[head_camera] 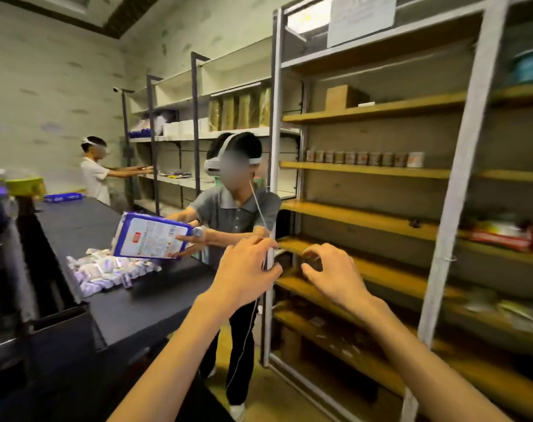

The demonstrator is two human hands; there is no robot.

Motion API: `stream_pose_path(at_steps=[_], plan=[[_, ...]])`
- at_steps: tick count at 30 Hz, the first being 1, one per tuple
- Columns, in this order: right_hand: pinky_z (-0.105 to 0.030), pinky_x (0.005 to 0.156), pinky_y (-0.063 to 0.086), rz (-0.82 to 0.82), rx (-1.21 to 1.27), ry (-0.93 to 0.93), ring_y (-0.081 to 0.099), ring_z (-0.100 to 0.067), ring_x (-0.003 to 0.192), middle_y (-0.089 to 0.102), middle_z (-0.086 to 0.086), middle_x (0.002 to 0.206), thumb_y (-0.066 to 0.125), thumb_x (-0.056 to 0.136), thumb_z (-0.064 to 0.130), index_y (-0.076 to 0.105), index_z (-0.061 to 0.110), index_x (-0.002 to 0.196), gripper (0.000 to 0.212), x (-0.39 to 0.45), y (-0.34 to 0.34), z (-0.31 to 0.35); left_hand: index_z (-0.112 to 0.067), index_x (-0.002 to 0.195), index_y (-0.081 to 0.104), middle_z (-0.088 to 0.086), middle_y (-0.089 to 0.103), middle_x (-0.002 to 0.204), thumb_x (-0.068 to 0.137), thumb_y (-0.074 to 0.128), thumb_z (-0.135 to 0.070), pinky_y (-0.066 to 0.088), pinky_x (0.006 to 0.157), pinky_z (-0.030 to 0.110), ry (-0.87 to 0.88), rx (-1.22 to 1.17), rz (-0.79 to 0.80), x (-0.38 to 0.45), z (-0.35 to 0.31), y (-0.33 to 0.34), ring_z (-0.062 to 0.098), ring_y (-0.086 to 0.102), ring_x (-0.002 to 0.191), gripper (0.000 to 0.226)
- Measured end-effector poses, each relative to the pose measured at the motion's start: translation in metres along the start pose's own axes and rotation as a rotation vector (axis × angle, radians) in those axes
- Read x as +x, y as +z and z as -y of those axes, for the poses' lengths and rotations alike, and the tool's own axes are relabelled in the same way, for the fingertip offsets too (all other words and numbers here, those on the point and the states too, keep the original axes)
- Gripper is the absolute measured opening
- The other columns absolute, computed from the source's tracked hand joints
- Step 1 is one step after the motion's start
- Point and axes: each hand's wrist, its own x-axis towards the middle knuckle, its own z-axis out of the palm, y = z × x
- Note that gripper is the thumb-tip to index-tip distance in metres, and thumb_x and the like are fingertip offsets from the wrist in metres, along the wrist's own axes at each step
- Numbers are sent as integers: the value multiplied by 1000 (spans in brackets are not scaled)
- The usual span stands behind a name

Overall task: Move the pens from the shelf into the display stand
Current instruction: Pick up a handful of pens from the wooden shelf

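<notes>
A: Head view. Both hands are raised toward the wooden shelf (362, 271). The left hand (244, 269) is seen from the back, fingers loosely bent, nothing held so far as can be made out. The right hand (332, 275) is spread in a claw, fingers curved, nothing between them.

B: Reason for that posture?

A: It is judged a reach: the hands are shaped for picking something small off the board in front. No contact with the shelf is visible.

B: The pens?

A: Not identified with certainty. Small pale items are scattered on the lower boards (335, 339), but they are blurred, and whether they are pens cannot be told. Nothing is carried in either hand.

B: The display stand?

A: Not made out anywhere in this view.

B: Anything else noted?

A: A dark counter (131, 309) lies to the left, bearing a heap of small white packets (107, 269). A second person (235, 214) tips a blue-and-white bag (151, 236) over that heap, which is judged to explain the pile. A third person (95, 172) works at far shelving.
</notes>
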Motion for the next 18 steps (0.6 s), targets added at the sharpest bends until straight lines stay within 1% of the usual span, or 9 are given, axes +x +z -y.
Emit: stream_pose_path(at_steps=[4, 7, 9, 10, 11, 13, 15, 16, 18], plan=[[-32, 93, 47, -5, -27, 51, 60, -17, 114, 64, 6, 121, 63, 95, 39, 65, 30, 123, 30, 12, -34, -88, -34, 124, 59, -11, 59, 116, 91, 59, -47, 44, 88, 39, 48, -24, 17, 58, -57, 61, 17, 55, 112, 36], [-31, 94, 46, -14, -27, 86, 57, -13, 116, 63, 8, 122, 63, 96, 37, 63, 32, 126, 30, 20, -57, -149, -36, 122, 59, -14, 59, 115, 91, 58, -47, 47, 90, 40, 56, -80, 9, 96, -97, 100, 13, 56, 108, 33], [-34, 99, 48, -17, -13, 117, 56, -13, 118, 62, 8, 124, 63, 96, 36, 62, 33, 127, 31, 24, -70, -186, -37, 122, 59, -17, 55, 107, 91, 58, -46, 47, 88, 39, 54, -111, 6, 117, -120, 125, 10, 55, 95, 32], [-36, 101, 49, -16, -8, 133, 56, -13, 119, 62, 8, 124, 63, 96, 35, 61, 33, 128, 32, 26, -74, -203, -37, 122, 59, -19, 52, 104, 92, 59, -46, 46, 87, 39, 62, -114, 14, 126, -131, 138, 8, 51, 89, 32], [-38, 102, 50, -18, -11, 147, 56, -12, 119, 62, 8, 124, 63, 96, 35, 61, 34, 128, 32, 27, -77, -218, -36, 123, 59, -19, 49, 104, 92, 58, -46, 45, 86, 39, 73, -112, 28, 134, -139, 150, 6, 48, 87, 32], [-38, 100, 51, -30, -20, 173, 56, -11, 118, 61, 9, 124, 64, 96, 36, 60, 34, 129, 33, 33, -80, -247, -36, 124, 58, -18, 51, 107, 93, 58, -46, 45, 88, 38, 85, -102, 54, 152, -153, 171, 8, 50, 91, 32], [-35, 99, 51, -50, -10, 197, 57, -10, 116, 61, 10, 123, 65, 95, 36, 60, 35, 129, 34, 40, -78, -274, -35, 124, 58, -15, 56, 112, 93, 58, -46, 45, 90, 38, 90, -102, 67, 171, -163, 192, 11, 55, 101, 32], [-32, 98, 51, -59, -5, 209, 57, -9, 115, 62, 11, 123, 65, 95, 36, 60, 35, 129, 34, 45, -76, -288, -35, 123, 58, -14, 57, 113, 93, 58, -46, 45, 90, 37, 92, -106, 68, 182, -167, 203, 12, 56, 103, 32], [-25, 93, 48, -71, -9, 235, 57, -6, 113, 62, 12, 123, 66, 95, 37, 60, 36, 128, 34, 54, -73, -314, -34, 122, 59, -15, 55, 108, 93, 58, -46, 43, 87, 34, 95, -112, 70, 202, -174, 226, 11, 56, 103, 31]])
